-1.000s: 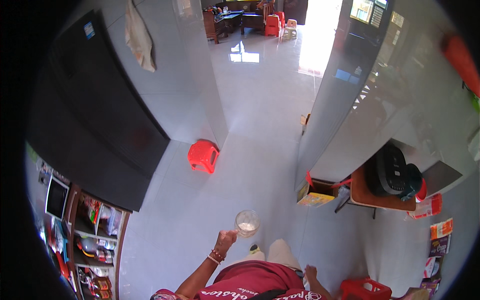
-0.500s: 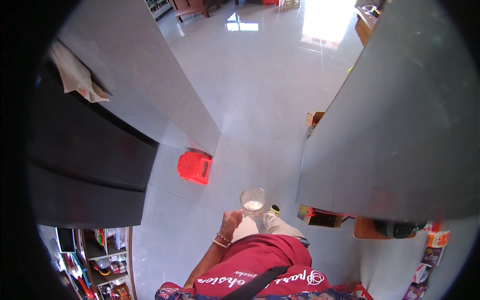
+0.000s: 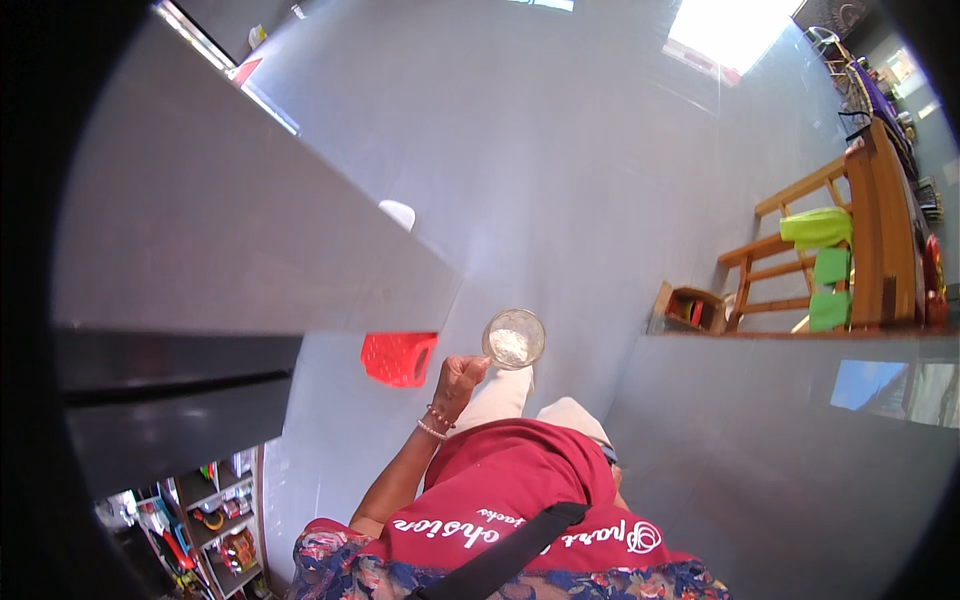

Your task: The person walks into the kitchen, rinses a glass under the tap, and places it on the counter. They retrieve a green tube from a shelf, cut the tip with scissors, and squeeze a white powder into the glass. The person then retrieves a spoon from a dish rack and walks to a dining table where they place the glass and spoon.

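My left hand, with a beaded bracelet at its wrist, is closed at the near left edge of a clear, round cup. The cup is held out in front of my body, above the floor, with some white stuff at its bottom; what exactly it is I cannot make out. Whether the fingers grip a handle or the rim is hidden. Of my right arm only a sliver of skin shows at the right side of my dark red apron; the fingers on that side are hidden.
A red plastic stool stands left of the cup, beside a grey wall end. On the right are another wall, a small open carton and a wooden frame with green cloths. Shelves stand at lower left.
I have moved forward toward the wall ends, and more of the room on the right shows. My left hand and the cup are farther up in the view. The cup stays in the hand.
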`<state>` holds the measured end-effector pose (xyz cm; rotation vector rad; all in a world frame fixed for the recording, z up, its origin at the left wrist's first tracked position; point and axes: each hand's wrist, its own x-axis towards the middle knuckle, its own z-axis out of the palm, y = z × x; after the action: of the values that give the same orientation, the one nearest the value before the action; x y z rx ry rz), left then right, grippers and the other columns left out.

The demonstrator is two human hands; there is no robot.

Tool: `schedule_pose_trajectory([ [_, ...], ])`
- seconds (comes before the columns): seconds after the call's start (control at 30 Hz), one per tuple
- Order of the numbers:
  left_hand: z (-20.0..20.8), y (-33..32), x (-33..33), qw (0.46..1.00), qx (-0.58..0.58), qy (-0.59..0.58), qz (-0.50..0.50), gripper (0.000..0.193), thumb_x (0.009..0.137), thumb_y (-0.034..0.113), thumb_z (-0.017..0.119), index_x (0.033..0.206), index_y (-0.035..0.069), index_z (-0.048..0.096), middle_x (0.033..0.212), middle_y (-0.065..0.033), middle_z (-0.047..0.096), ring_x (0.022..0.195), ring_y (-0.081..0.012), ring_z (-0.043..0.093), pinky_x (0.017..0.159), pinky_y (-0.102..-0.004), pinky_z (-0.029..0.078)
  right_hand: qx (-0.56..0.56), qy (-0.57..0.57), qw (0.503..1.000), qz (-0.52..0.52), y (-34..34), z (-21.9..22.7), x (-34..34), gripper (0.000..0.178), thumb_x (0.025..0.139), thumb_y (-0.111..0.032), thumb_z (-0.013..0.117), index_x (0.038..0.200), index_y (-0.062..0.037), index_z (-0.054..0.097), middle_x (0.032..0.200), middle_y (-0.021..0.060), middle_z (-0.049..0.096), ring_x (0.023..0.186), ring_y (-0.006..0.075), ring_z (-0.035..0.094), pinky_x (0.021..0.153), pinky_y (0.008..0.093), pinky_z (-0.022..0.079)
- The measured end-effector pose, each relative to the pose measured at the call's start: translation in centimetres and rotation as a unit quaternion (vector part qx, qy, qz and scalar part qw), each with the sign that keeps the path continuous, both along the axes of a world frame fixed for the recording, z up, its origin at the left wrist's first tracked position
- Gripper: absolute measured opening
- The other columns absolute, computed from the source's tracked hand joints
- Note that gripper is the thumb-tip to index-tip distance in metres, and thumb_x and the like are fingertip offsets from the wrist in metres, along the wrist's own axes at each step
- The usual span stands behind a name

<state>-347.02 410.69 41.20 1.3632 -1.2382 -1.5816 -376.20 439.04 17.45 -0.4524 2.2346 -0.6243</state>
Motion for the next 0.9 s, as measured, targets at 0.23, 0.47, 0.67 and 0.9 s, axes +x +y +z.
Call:
schedule_pose_trajectory([
  [0.23,1.5,-21.3,-5.2,0.967,0.151,0.207,0.0,0.042,0.085,0.026,0.05,0.049,0.012,0.032,0.048,0.0071,0.029,0.046,-0.0035,0.024,0.041,-0.0236,0.019,-0.01,0.032,0.998,-0.055,-20.4,2.4,-5.0,0.045,0.084,-0.037,0.043,0.064,-0.0021,0.062,0.068,0.0179,0.062,0.069,0.0344,0.061,0.068,0.0466,0.046],
  [0.47,0.9,-42.7,-11.6,0.955,0.208,0.209,0.032,0.044,0.086,0.029,0.047,0.049,0.014,0.028,0.047,0.0051,0.027,0.04,-0.0064,0.02,0.039,-0.0231,0.017,0.168,0.07,0.981,0.062,-36.0,-2.5,-9.0,0.047,0.085,-0.037,0.042,0.063,-0.0016,0.062,0.068,0.0183,0.062,0.069,0.0348,0.061,0.068,0.0472,0.046],
  [0.67,3.4,-57.5,-12.5,0.996,-0.031,0.039,0.079,0.036,0.083,0.018,0.052,0.055,0.007,0.032,0.054,0.0073,0.029,0.053,-0.0035,0.024,0.045,-0.0245,0.019,0.031,0.09,0.964,0.249,-66.6,-2.0,-20.9,0.05,0.087,-0.04,0.039,0.063,-0.0023,0.062,0.072,0.0216,0.06,0.069,0.04,0.056,0.068,0.0502,0.042],
  [0.9,3.4,-74.6,-9.9,0.987,-0.051,-0.003,0.149,0.036,0.083,0.016,0.052,0.057,0.006,0.03,0.054,0.0069,0.027,0.054,-0.0036,0.022,0.045,-0.0247,0.018,-0.148,0.225,0.913,0.307,-107.5,2.3,-25.2,0.042,0.089,-0.035,0.035,0.067,-0.0071,0.057,0.078,0.0149,0.057,0.081,0.0319,0.051,0.073,0.0442,0.038],
])
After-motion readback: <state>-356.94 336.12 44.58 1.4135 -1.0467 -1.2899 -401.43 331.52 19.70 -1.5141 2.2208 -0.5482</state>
